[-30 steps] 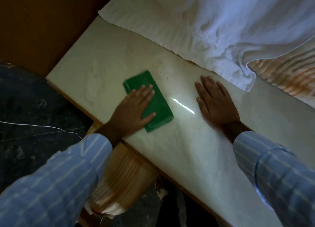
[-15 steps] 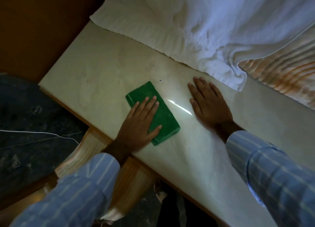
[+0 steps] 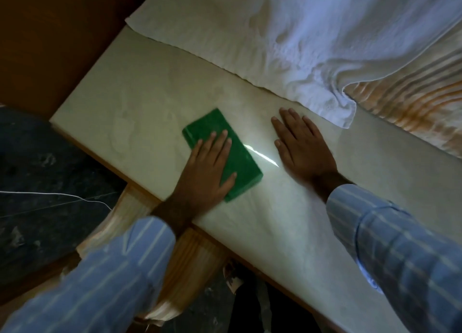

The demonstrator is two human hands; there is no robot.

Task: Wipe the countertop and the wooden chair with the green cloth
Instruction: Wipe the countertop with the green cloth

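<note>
The folded green cloth (image 3: 241, 162) lies flat on the pale marble countertop (image 3: 130, 102), near its front edge. My left hand (image 3: 207, 175) presses down on the cloth's near half with the fingers spread, and the far corner of the cloth sticks out beyond my fingertips. My right hand (image 3: 302, 147) rests palm down on the bare countertop just to the right of the cloth, holding nothing. A bright streak of reflected light lies between the two hands.
A rumpled white towel (image 3: 275, 32) covers the back of the countertop. Striped wood (image 3: 412, 112) shows beyond it at the right. A wooden support (image 3: 185, 262) stands under the front edge. To the left are a brown panel (image 3: 50, 32), dark floor and a thin white cord (image 3: 62, 195).
My left hand has slid the green cloth a little to the right, closer to my right hand. My right hand has stayed flat in the same spot.
</note>
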